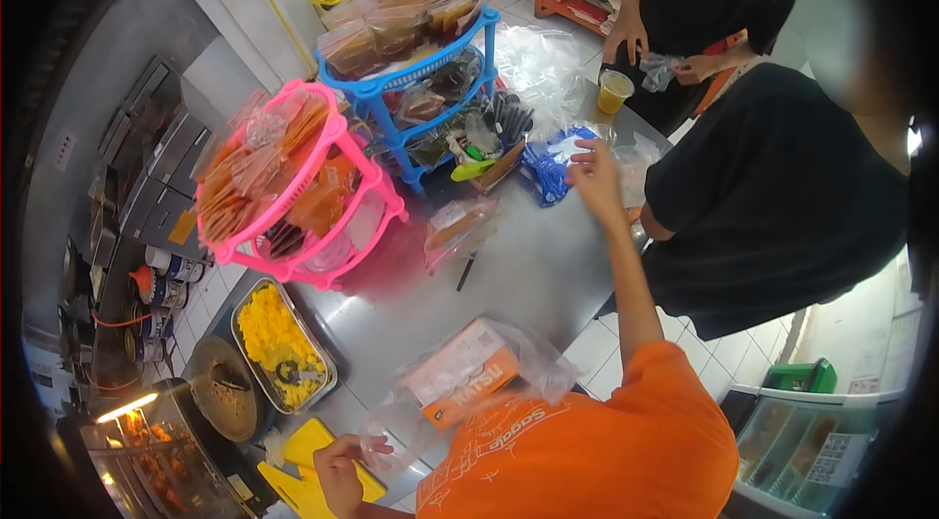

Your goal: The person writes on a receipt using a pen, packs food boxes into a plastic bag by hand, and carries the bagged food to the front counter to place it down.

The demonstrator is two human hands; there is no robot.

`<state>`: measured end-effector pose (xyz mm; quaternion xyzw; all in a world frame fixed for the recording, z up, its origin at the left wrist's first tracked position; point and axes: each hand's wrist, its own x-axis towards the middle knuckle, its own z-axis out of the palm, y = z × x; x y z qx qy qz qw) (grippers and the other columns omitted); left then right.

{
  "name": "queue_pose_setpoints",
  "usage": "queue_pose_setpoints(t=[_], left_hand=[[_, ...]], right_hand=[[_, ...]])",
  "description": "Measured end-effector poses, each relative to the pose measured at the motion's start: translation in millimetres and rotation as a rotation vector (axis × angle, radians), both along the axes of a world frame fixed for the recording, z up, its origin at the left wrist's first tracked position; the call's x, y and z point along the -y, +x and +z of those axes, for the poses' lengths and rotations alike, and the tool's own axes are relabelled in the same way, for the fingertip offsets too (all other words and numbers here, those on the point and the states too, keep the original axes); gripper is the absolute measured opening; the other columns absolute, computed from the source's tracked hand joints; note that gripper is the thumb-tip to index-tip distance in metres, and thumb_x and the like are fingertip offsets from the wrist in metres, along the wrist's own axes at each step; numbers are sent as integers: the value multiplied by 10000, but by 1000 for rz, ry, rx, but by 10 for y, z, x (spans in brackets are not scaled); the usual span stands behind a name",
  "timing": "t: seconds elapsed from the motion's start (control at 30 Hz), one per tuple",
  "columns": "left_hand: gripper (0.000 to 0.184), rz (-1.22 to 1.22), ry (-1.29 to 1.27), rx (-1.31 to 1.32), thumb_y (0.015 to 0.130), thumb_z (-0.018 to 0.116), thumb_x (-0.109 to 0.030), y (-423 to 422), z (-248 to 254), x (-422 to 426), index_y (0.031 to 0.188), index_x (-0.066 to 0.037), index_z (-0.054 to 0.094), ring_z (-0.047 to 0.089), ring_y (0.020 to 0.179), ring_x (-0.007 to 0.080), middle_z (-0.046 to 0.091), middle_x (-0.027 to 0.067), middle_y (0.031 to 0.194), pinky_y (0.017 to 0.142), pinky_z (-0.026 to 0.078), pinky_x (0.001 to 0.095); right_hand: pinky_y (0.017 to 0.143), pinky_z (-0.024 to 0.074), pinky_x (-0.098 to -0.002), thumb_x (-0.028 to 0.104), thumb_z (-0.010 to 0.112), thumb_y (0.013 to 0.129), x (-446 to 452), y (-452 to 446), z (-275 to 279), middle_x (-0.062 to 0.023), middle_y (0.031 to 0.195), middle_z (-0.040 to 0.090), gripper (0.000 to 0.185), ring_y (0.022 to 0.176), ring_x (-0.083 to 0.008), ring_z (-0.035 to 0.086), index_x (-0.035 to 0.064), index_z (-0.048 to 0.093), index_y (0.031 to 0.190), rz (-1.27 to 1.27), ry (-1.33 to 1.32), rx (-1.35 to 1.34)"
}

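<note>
Where right grip (598, 179) hovers, packaging (544, 169) lies.

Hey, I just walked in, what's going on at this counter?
The person in the orange shirt has their left hand at the edge of some clear plastic around an orange-and-white box. Their right hand reaches over the metal counter, close to a blue packet; whether it touches is unclear. Beyond, a co-worker's hands are at a clear bag near a yellow drink.
</note>
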<state>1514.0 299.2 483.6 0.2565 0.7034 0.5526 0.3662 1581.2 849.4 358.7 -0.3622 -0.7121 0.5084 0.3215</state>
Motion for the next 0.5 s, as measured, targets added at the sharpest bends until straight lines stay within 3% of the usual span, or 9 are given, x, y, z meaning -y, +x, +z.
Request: queue_pose_setpoints(t=[0.03,0.07,0.13,0.2,0.23,0.27,0.33,0.37,0.5], left_hand=[[533,169,-50,-54,1012,385,-415,27,10,-94,1001,70,605,620,714,220,662,161,911,656,500,318],[649,340,-101,-108,1020,314,-475,44,9,-157,915,90,615,598,577,198,667,155,796,598,491,307],[602,480,-105,-135,1024,333,-442,41,-52,-199,892,73,613,612,618,211,675,170,844,612,500,322],[592,505,-167,-112,1029,329,-426,-13,57,-327,903,75,618,620,630,211,682,179,867,613,503,325],[576,498,-147,-91,1029,335,-416,-39,15,-280,910,72,618,633,650,225,684,186,888,636,518,338],[576,494,-142,-98,1029,335,-416,-53,-6,-252,910,72,618,633,650,225,684,186,888,636,518,338],[559,511,-149,-85,1030,334,-410,-84,-37,-212,946,68,612,650,699,244,681,189,917,669,532,352],[559,507,-145,-87,1030,334,-410,-110,-63,-190,946,68,612,650,699,244,681,189,917,669,532,352],[539,468,-92,-173,1030,332,-409,-188,-171,-113,1039,59,600,662,778,267,676,192,951,710,540,375]], right_hand=[[761,551,-400,124,670,819,-120,-191,-284,-238,1135,579,521,912,-279,639,77,448,1288,-1,1,-3],[852,491,-491,181,727,761,-182,-412,-520,-263,1252,479,714,1041,-361,561,114,349,1363,-78,253,456],[943,431,-581,238,784,703,-316,-641,-800,-287,1368,379,913,1171,-442,482,151,250,1439,-157,507,910],[1029,253,-683,286,828,630,-433,-759,-933,-280,1487,155,1151,1300,-539,268,189,72,1492,-249,269,1017],[978,396,-591,222,808,661,-443,-744,-1001,-289,1413,335,1095,1249,-488,398,154,98,1491,-282,304,1023],[978,396,-591,222,808,661,-474,-719,-1011,-289,1413,335,1095,1249,-488,398,154,98,1491,-288,304,1016],[864,506,-475,149,759,707,-528,-657,-1019,-259,1191,569,1024,1103,-415,563,111,97,1486,-181,295,967],[740,542,-421,62,701,725,-426,-623,-894,-199,933,671,930,907,-355,660,83,144,1470,-224,343,963],[720,524,-486,1,629,706,188,-297,-508,-223,895,665,859,843,-385,663,76,195,1444,-108,362,818]])
